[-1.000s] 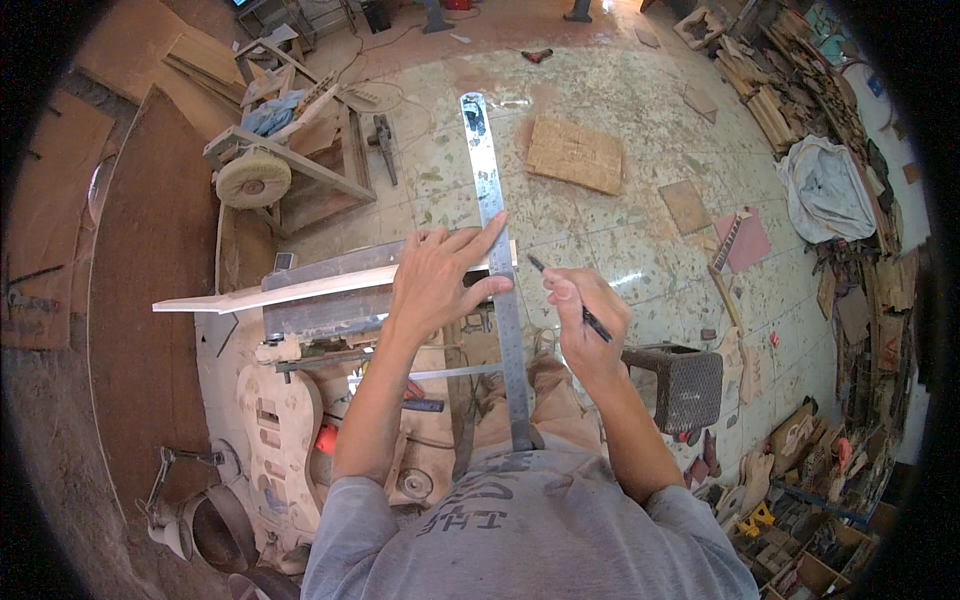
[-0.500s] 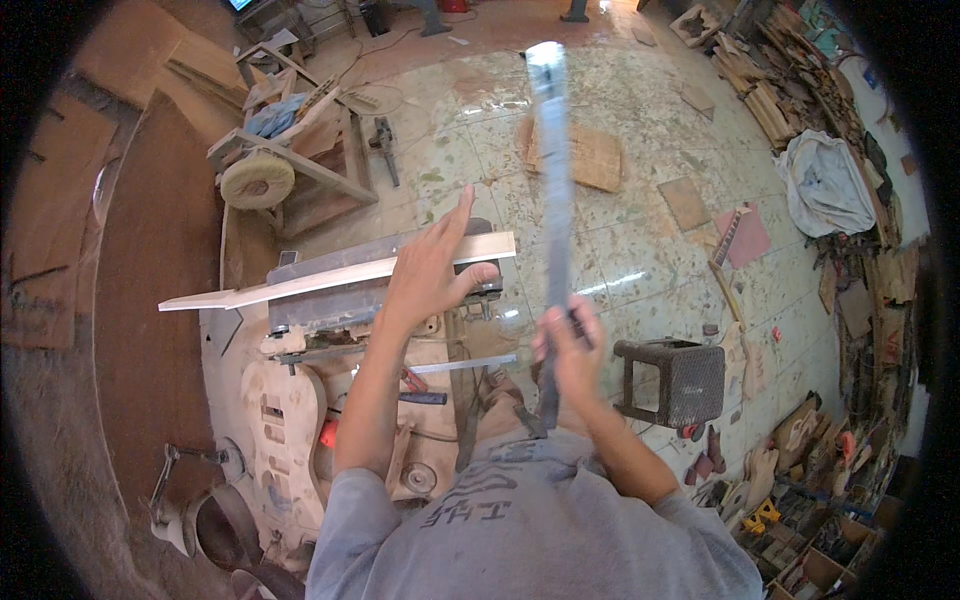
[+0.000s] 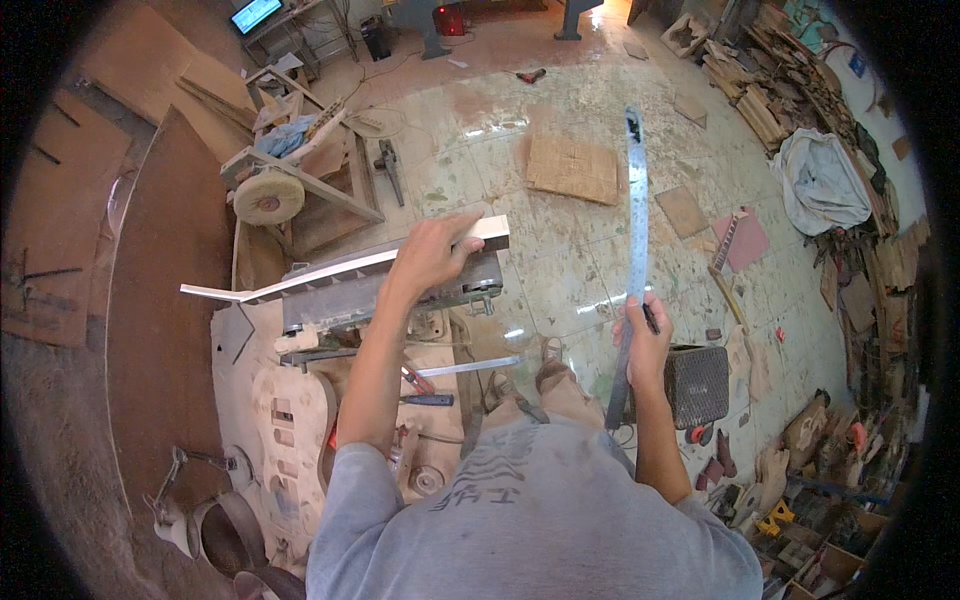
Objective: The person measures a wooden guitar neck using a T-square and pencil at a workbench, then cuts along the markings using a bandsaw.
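Observation:
My left hand (image 3: pixel 432 258) grips a long pale wooden strip (image 3: pixel 328 267) near its right end, its fingers curled over the wood just above a dark metal machine bed (image 3: pixel 340 308). Off to the right, my right hand (image 3: pixel 647 335) is closed round a long steel ruler (image 3: pixel 637 210), which points away from me, and a dark pen (image 3: pixel 651 320) is held in the same hand. The ruler is clear of the strip. Below the bed, a pale guitar body (image 3: pixel 284 430) lies beside hand tools (image 3: pixel 425 400).
A wooden stand with a buffing wheel (image 3: pixel 268 197) is at upper left, by a large brown board (image 3: pixel 160 300). A flat wooden block (image 3: pixel 572 170) lies on the tiled floor. A mesh crate (image 3: pixel 696 385) stands right of my legs. Scrap wood (image 3: pixel 740 80) lines the right side.
My right hand has taken the ruler off the strip and carried it rightward. The strip has turned on edge and lifted slightly, with my left fingers now curled over it instead of spread across the ruler.

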Tool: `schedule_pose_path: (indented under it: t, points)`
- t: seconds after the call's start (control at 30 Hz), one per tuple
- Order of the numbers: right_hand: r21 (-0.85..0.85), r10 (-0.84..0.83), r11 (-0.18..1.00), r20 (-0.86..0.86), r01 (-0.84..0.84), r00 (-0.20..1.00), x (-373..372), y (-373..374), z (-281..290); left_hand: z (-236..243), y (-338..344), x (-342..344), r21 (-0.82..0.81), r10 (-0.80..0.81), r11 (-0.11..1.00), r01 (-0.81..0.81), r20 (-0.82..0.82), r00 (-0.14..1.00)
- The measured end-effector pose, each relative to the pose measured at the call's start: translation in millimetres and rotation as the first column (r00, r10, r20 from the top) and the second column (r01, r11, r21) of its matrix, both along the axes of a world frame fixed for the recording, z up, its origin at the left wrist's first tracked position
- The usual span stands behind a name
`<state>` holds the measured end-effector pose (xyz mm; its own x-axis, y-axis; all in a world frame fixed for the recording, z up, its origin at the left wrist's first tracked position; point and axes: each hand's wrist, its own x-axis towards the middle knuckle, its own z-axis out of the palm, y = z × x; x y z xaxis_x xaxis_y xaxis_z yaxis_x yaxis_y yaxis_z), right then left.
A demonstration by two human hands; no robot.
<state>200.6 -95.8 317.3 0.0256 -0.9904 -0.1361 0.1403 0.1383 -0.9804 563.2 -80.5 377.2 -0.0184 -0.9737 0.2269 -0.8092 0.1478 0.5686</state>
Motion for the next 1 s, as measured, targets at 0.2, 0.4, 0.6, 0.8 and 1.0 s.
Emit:
schedule_pose_path:
  t: [0.2,0.4,0.6,0.8,1.0]
  points:
    - [0.036,0.025,0.999,-0.063,-0.023,0.998,1,12,-2,1,6,-6,-0.066,0.005,0.998,-0.006,-0.013,1.000]
    - [0.056,0.078,0.996,-0.105,-0.072,0.991,6,16,-4,8,5,-8,0.028,0.038,0.999,-0.038,-0.021,0.999]
    - [0.068,0.134,0.990,-0.141,-0.126,0.981,15,19,8,5,13,-13,-0.079,0.006,0.997,-0.007,-0.014,1.000]
    - [0.067,0.191,0.981,-0.185,-0.182,0.964,18,22,13,-14,37,-21,-0.034,0.038,0.999,-0.036,0.053,0.998]
    - [0.062,0.214,0.976,-0.169,-0.207,0.962,23,22,9,-16,43,-20,-0.089,0.048,0.995,-0.038,0.108,0.993]
